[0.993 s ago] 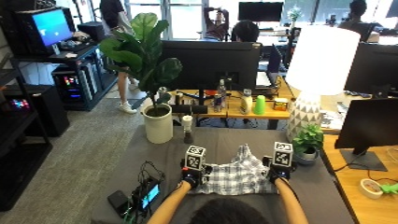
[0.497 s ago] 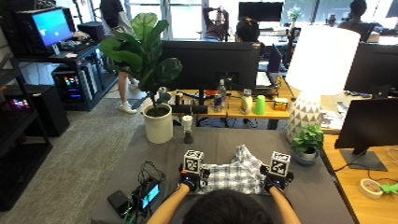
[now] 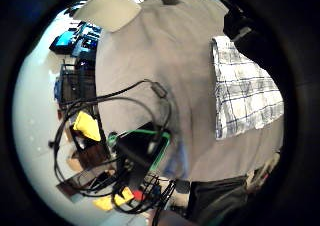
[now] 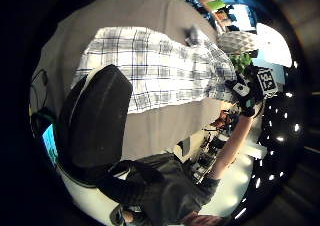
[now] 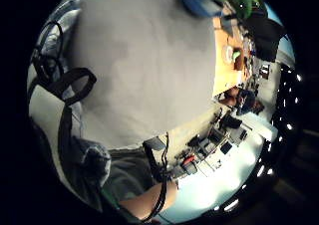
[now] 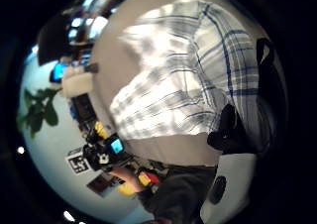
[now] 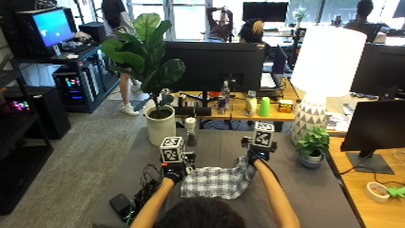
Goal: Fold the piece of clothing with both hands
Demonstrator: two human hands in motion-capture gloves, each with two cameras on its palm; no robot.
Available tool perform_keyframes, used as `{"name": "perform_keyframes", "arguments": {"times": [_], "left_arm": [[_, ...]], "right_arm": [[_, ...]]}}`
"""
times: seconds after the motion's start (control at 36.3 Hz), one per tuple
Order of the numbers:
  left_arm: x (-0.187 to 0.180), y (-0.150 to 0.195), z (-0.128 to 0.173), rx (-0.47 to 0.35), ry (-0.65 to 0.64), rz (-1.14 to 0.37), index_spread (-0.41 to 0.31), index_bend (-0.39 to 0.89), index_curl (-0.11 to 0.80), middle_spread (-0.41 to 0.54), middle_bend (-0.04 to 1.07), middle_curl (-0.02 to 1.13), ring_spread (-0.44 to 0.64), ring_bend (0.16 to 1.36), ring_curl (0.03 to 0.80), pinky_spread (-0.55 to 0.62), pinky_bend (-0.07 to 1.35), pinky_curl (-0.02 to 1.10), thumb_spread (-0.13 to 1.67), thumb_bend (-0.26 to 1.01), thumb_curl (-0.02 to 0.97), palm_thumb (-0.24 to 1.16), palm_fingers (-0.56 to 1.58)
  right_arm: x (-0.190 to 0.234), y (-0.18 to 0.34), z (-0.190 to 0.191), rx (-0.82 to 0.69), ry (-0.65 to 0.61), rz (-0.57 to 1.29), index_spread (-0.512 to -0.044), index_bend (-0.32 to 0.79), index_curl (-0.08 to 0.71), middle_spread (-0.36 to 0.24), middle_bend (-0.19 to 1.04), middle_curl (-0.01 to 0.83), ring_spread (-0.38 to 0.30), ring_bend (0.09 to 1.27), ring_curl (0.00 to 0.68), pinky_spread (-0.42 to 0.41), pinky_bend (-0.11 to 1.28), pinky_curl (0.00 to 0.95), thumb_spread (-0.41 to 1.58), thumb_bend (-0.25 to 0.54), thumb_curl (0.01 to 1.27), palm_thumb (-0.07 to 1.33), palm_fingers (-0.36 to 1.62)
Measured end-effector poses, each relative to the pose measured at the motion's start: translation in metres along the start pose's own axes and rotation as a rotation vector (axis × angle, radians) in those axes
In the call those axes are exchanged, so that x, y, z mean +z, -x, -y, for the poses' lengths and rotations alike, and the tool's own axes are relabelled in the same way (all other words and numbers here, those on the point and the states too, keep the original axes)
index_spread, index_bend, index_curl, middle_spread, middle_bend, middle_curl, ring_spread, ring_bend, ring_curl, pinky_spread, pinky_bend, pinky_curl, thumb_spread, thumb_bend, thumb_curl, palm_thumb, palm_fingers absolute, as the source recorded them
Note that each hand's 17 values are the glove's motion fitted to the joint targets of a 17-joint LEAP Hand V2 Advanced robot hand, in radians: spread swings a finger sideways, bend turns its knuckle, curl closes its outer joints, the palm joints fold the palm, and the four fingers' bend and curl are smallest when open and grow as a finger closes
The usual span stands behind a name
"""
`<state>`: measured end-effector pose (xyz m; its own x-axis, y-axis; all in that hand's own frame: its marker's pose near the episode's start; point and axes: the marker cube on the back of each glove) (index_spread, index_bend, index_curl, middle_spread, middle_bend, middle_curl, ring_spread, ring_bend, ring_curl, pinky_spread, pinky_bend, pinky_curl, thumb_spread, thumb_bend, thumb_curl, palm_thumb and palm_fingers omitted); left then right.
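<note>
While 1 plaid shirt (image 7: 218, 181) lies part-folded on grey table (image 7: 316, 190), left hand (image 7: 173, 172) and right hand (image 7: 255, 156) apparently pinch its 2 far corners, ready for folding.

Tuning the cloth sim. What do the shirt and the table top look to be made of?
Shirt: thin woven fabric, probably cotton, matte; white with a dark check, and it creases and drapes softly in the palm views. Table: grey matte top with no shine; possibly felt or a laminate, the views leave that open.
</note>
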<state>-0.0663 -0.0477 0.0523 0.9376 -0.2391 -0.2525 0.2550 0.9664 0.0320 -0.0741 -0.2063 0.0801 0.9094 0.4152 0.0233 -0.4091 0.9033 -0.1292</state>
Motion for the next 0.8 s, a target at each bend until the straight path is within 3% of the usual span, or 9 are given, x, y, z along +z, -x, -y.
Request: {"name": "perform_keyframes", "arguments": {"times": [0.11, 0.19, 0.33, 0.41, 0.5, 0.61, 0.72, 0.74, 0.8], "left_arm": [[-0.025, 0.015, -0.023, -0.017, -0.039, -0.046, -0.07, 0.06, 0.31, 0.05, 0.16, 0.3, 0.07, 0.59, 0.376, 0.04, 0.52, 0.39, 1.27, -0.01, 0.216, 0.16, 0.34], [-0.05, 0.033, -0.05, -0.064, -0.117, -0.062, -0.063, 0.06, 0.287, 0.06, 0.17, 0.31, 0.07, 0.62, 0.381, 0.03, 0.54, 0.4, 1.27, -0.01, 0.213, 0.15, 0.32], [-0.072, 0.054, -0.078, -0.124, -0.198, -0.104, -0.055, 0.08, 0.262, 0.062, 0.19, 0.31, 0.07, 0.64, 0.378, 0.02, 0.56, 0.4, 1.29, -0.01, 0.212, 0.17, 0.35], [-0.077, 0.066, -0.093, -0.148, -0.216, -0.126, -0.068, 0.12, 0.265, 0.047, 0.21, 0.33, 0.05, 0.63, 0.371, 0.01, 0.54, 0.39, 1.31, -0.01, 0.209, 0.17, 0.43], [-0.077, 0.078, -0.101, -0.167, -0.218, -0.138, -0.076, 0.1, 0.259, 0.035, 0.21, 0.33, 0.03, 0.63, 0.365, -0.01, 0.54, 0.39, 1.31, -0.05, 0.184, 0.07, 0.49], [-0.074, 0.086, -0.106, -0.186, -0.206, -0.148, -0.081, 0.08, 0.246, 0.028, 0.21, 0.35, 0.02, 0.64, 0.371, -0.04, 0.55, 0.39, 1.35, -0.01, 0.19, 0.1, 0.49], [-0.071, 0.085, -0.108, -0.192, -0.202, -0.145, -0.079, 0.08, 0.235, 0.029, 0.2, 0.36, 0.01, 0.64, 0.376, -0.04, 0.55, 0.4, 1.37, 0.01, 0.2, 0.14, 0.48], [-0.07, 0.085, -0.108, -0.191, -0.201, -0.143, -0.079, 0.08, 0.232, 0.023, 0.2, 0.36, 0.01, 0.64, 0.375, -0.04, 0.55, 0.4, 1.38, 0.0, 0.198, 0.13, 0.48], [-0.068, 0.083, -0.11, -0.188, -0.197, -0.138, -0.073, 0.09, 0.231, 0.034, 0.18, 0.36, 0.01, 0.64, 0.374, -0.04, 0.54, 0.4, 1.39, 0.02, 0.207, 0.16, 0.47]], "right_arm": [[-0.024, 0.086, -0.025, -0.157, -0.09, -0.044, -0.213, 0.16, 0.262, -0.14, 0.49, 0.532, -0.216, 0.74, 0.493, -0.223, 0.79, 0.505, 0.83, -0.002, 0.52, 0.98, 1.28], [-0.01, 0.183, -0.059, -0.327, -0.088, -0.065, -0.214, 0.11, 0.257, -0.144, 0.51, 0.541, -0.219, 0.76, 0.499, -0.229, 0.81, 0.514, 0.78, -0.01, 0.54, 1.0, 1.25], [0.036, 0.267, -0.144, -0.435, 0.096, -0.063, -0.212, 0.09, 0.253, -0.152, 0.53, 0.548, -0.221, 0.79, 0.505, -0.232, 0.84, 0.524, 0.72, -0.021, 0.56, 1.01, 1.24], [0.074, 0.298, -0.169, -0.491, 0.248, -0.013, -0.212, 0.08, 0.247, -0.152, 0.54, 0.551, -0.222, 0.8, 0.51, -0.235, 0.86, 0.529, 0.69, -0.026, 0.58, 1.01, 1.22], [0.097, 0.315, -0.178, -0.541, 0.346, 0.085, -0.216, -0.04, 0.198, -0.147, 0.52, 0.54, -0.223, 0.84, 0.516, -0.241, 0.9, 0.535, 0.71, -0.027, 0.58, 0.99, 1.12], [0.081, 0.309, -0.182, -0.531, 0.349, 0.219, -0.215, -0.07, 0.141, -0.132, 0.45, 0.514, -0.217, 0.86, 0.512, -0.248, 0.94, 0.532, 0.77, -0.026, 0.58, 0.98, 1.02], [0.033, 0.284, -0.174, -0.552, 0.22, 0.299, -0.21, -0.01, 0.121, -0.1, 0.41, 0.5, -0.189, 0.87, 0.509, -0.232, 0.87, 0.515, 0.97, -0.032, 0.53, 0.9, 0.95], [0.024, 0.277, -0.167, -0.554, 0.163, 0.285, -0.21, -0.04, 0.104, -0.096, 0.41, 0.498, -0.191, 0.88, 0.511, -0.235, 0.88, 0.515, 0.99, -0.024, 0.53, 0.9, 0.96], [0.009, 0.261, -0.146, -0.561, 0.043, 0.228, -0.201, 0.03, 0.112, -0.087, 0.4, 0.489, -0.173, 0.84, 0.493, -0.226, 0.84, 0.494, 1.05, -0.022, 0.51, 0.88, 0.97]]}}
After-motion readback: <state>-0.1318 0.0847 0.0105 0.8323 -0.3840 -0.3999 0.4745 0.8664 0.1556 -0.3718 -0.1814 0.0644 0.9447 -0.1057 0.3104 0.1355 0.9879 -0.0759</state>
